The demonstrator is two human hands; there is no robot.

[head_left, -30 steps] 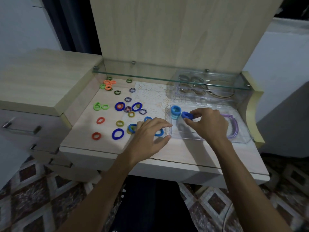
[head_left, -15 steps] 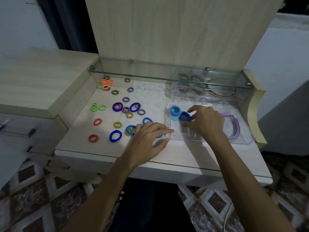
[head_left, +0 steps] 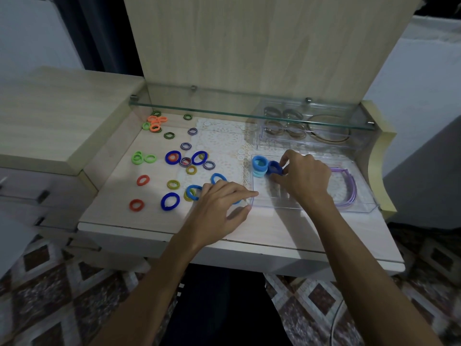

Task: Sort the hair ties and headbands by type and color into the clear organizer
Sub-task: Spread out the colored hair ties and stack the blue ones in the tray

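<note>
Dark blue, thick and ring-shaped, a hair tie (head_left: 274, 168) is pinched upright by the right hand (head_left: 303, 179) in the clear organizer's (head_left: 359, 208) far-left corner, beside stacked light blue ties (head_left: 259, 166). The left hand (head_left: 219, 201) rests relaxed, fingers extended, near the desk's front edge.

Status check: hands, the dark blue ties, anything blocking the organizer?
Right hand pinching dark blue ties inside clear organizer. Left hand open, resting on desk beside it. Nothing blocking.
</note>
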